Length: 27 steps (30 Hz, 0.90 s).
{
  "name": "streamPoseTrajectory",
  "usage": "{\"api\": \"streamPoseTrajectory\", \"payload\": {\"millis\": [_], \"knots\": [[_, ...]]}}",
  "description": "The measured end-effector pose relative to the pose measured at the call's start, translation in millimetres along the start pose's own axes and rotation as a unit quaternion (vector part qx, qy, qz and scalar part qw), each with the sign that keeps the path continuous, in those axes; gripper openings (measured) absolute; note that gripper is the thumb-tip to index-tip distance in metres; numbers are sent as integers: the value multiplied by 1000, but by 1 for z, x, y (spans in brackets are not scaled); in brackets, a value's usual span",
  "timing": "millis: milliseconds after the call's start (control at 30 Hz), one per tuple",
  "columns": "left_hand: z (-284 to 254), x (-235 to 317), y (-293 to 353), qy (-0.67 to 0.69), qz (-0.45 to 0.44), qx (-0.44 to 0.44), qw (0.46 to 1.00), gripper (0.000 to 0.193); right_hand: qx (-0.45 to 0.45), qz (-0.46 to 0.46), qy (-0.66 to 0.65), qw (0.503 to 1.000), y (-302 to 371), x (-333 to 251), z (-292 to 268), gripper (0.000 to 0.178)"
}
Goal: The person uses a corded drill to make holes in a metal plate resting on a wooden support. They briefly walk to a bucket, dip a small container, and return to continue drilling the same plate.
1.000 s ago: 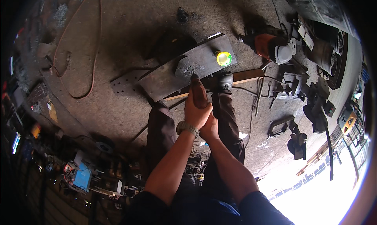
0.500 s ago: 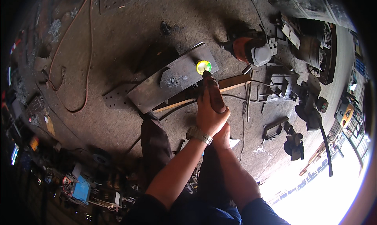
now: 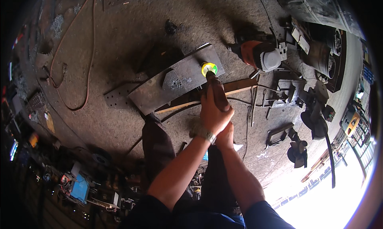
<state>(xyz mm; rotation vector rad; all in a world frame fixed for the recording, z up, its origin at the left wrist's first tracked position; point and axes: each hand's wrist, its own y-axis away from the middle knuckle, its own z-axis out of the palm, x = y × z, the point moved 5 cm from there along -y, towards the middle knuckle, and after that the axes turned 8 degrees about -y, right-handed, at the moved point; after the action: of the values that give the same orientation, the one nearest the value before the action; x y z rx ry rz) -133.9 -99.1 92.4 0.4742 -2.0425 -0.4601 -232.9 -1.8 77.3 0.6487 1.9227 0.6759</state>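
Observation:
My left hand, with a watch at the wrist, is closed around the dark reddish body of a hand-held power tool. My right hand is closed right behind it, at the tool's rear end, and its fingers are partly hidden. At the tool's front end is a round yellow and green disc with a pale, bright centre. That disc sits over the right part of a long steel plate; whether it touches, I cannot tell. Metal shavings and a darker angular piece lie on the plate's middle.
An orange and grey machine stands on the floor beyond the plate to the right. A wooden strip and cables run near the plate. Clamps and metal tools lie to the right, a red-brown hose far left, a blue box lower left.
The view has shifted slightly. Both hands stay on the tool, and the disc sits at nearly the same spot over the plate.

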Motion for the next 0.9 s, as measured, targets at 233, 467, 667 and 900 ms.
{"api": "streamPoseTrajectory", "payload": {"millis": [233, 467, 667, 900], "knots": [[-40, -19, 64, 33, -30, -42, 998, 89, 2, -64, 36, 997, 71, -29, 18, 58], [-48, -109, 62, 12, -112, -34, 993, 89, -73, 1, 37, 997, 55, 6, 87, 66], [-50, -127, 59, 10, -114, -37, 993, 88, -73, 1, 28, 997, 50, 3, 100, 62], [-51, -133, 49, 39, -118, -35, 992, 86, -60, -11, 12, 998, 42, -3, 104, 58]]}}
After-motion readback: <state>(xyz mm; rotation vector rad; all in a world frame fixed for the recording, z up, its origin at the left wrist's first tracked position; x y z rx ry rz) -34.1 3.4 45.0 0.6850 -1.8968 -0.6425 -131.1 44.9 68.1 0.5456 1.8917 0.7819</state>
